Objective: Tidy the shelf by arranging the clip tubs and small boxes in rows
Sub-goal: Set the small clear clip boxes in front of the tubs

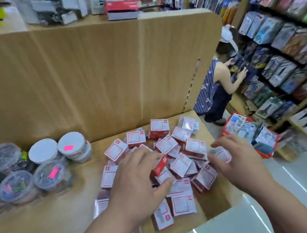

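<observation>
A: What carries it all?
B: A wooden shelf (46,228), with a tall wooden back panel (85,76) rising from its back edge.

A: And the small boxes?
B: The small boxes (167,144) lie in a loose heap at the shelf's right end, spreading from near the back edge to the front edge. They are white-labelled with red sides, tipped at all angles and overlapping, in no rows.

A: The clip tubs?
B: The clip tubs (44,151) are bunched toward the left end, near the back edge, touching one another. Two show white lids. The others are clear, with coloured clips inside. Two carry pink stickers.

A: Anything beyond the shelf?
B: A person (213,89) crouches at the racks past the right edge, and a red basket (248,129) sits on the floor there.

A: The hands?
B: The left hand (138,186) hangs over the middle of the heap, fingers spread wide and loosely bent. The right hand (239,165) is over the heap's right side, fingers apart and nearly straight, holding nothing.

A: Does the left hand hold anything?
B: A red-sided box (160,165) stands on edge between its forefinger and thumb. The blur hides whether it is pinched.
</observation>
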`<action>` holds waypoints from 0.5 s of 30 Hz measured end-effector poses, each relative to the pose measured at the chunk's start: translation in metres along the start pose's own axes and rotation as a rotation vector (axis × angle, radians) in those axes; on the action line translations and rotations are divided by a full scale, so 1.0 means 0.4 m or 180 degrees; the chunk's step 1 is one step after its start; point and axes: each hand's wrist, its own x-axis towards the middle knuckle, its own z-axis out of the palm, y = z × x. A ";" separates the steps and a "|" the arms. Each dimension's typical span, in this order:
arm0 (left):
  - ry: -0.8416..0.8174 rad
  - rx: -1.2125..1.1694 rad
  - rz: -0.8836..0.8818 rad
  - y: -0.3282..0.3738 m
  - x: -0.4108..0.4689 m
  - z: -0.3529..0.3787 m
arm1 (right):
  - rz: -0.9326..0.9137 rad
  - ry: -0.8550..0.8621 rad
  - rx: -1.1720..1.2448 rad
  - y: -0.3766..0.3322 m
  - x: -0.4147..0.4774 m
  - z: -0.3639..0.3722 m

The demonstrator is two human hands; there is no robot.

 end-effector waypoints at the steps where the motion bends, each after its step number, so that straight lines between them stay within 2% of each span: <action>1: -0.0021 0.0072 0.0012 0.018 0.025 0.012 | 0.0038 -0.0335 0.0004 0.026 0.003 -0.009; 3: -0.0036 0.0248 0.0070 0.055 0.079 0.037 | -0.0066 -0.0965 0.0172 0.068 0.010 -0.026; 5: -0.0073 0.0420 0.0114 0.085 0.139 0.062 | -0.0278 -0.1285 0.0292 0.097 0.021 -0.033; 11: -0.0387 0.0724 -0.0058 0.127 0.325 0.131 | -0.0764 -0.1488 0.0477 0.172 0.065 -0.017; 15: -0.0760 0.1348 0.0031 0.134 0.426 0.149 | -0.0914 -0.1325 0.0647 0.200 0.090 -0.006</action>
